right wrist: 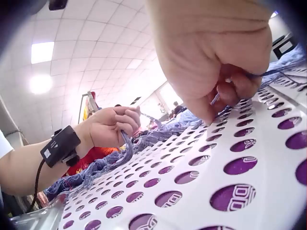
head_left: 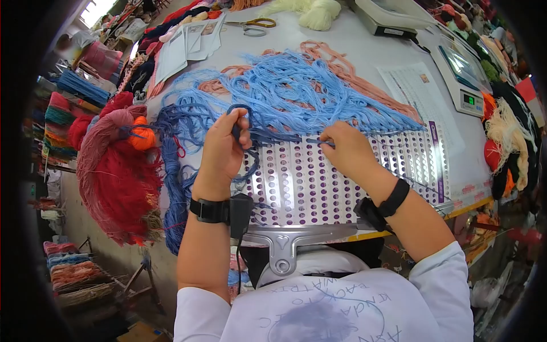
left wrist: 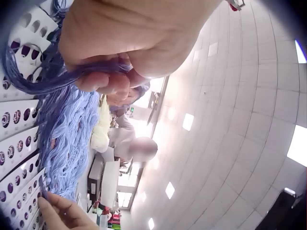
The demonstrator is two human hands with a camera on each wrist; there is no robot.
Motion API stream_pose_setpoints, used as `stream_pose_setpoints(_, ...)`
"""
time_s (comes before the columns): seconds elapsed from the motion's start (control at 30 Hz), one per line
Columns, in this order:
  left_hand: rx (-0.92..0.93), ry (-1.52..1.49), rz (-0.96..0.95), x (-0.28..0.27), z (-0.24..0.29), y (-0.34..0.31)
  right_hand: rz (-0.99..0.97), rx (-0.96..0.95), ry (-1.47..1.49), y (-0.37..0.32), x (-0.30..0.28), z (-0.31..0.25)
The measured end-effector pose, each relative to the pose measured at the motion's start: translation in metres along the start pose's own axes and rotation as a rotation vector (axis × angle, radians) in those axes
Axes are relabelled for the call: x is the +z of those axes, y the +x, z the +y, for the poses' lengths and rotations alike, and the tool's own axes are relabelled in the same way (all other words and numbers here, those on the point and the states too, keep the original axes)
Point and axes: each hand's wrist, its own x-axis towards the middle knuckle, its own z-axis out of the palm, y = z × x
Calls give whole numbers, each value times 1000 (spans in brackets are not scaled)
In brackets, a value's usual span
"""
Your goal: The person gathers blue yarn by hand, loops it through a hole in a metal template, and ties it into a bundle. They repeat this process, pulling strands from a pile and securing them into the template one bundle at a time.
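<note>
My left hand (head_left: 221, 149) is raised over the left part of the white punched cards (head_left: 307, 196) and grips a looped bundle of dark blue embroidery thread (left wrist: 41, 87). Its fingers curl round the bundle, and the loose end hangs down toward the cards. Low over the middle rows, my right hand (head_left: 350, 149) pinches a dark blue strand (head_left: 315, 141) between thumb and fingertips, close to the holes. Purple print shows through the holes (right wrist: 233, 197). Beyond both hands spreads a heap of light blue thread (head_left: 296, 85), with its strands lined along the cards' far edge.
Salmon thread (head_left: 364, 85) lies under the blue heap. Dark blue skeins (head_left: 174, 188) and red yarn (head_left: 122, 176) hang at the left. Scissors (head_left: 259, 24) and printed sheets (head_left: 191, 45) lie at the back. A digital scale (head_left: 467, 97) stands right; a metal clip bar (head_left: 296, 233) runs along the front.
</note>
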Motion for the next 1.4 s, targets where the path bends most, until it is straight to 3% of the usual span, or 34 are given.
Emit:
stream_pose_setpoints(0.03, 5, 6, 0, -8, 2, 2, 4, -3, 5, 0, 1, 0)
stream_pose_setpoints(0.13, -2, -347, 30, -45, 6, 14, -4, 18, 19, 1, 0, -1)
stream_pose_setpoints(0.3, -101, -128, 73, -35, -3, 15, -58, 103, 124, 3, -7, -6)
stream_pose_setpoints(0.37, -97, 471, -7, -12, -7, 12, -71, 108, 101, 4, -7, -7)
stream_pose_setpoints(0.4, -96, 471, -8, -7, -11, 17, -81, 120, 80, 4, -7, -8)
stream_pose_setpoints(0.47, 296, 1241, 127, 1, -18, 29, -85, 134, 62, 4, -6, -8)
stream_pose_setpoints(0.57, 322, 1467, 122, 9, -21, 32, -77, 143, 54, 2, -4, -6)
stream_pose_setpoints(0.73, 294, 1467, 82, 4, -28, 37, -42, 111, 76, 1, 1, 1)
stream_pose_setpoints(0.8, 229, 1049, 58, -7, -31, 41, -49, 107, 90, 0, 1, 1)
stream_pose_setpoints(0.83, 230, 1053, 57, -9, -27, 38, -46, 107, 93, 0, 2, 1)
stream_pose_setpoints(0.9, -64, 489, -22, -8, -16, 25, -17, 87, 96, 0, 3, 2)
stream_pose_setpoints(1.03, -26, 291, -29, 4, -14, 6, 3, 63, 107, -1, 6, 6)
stream_pose_setpoints(1.13, -98, 138, -88, 6, -14, 2, 9, 50, 111, -1, 7, 8)
stream_pose_setpoints(1.33, 72, 58, -149, 11, -17, 2, -34, 90, 93, -2, 4, 3)
stream_pose_setpoints(1.4, 90, -246, -169, 14, -13, 0, -33, 73, 92, -3, 5, 4)
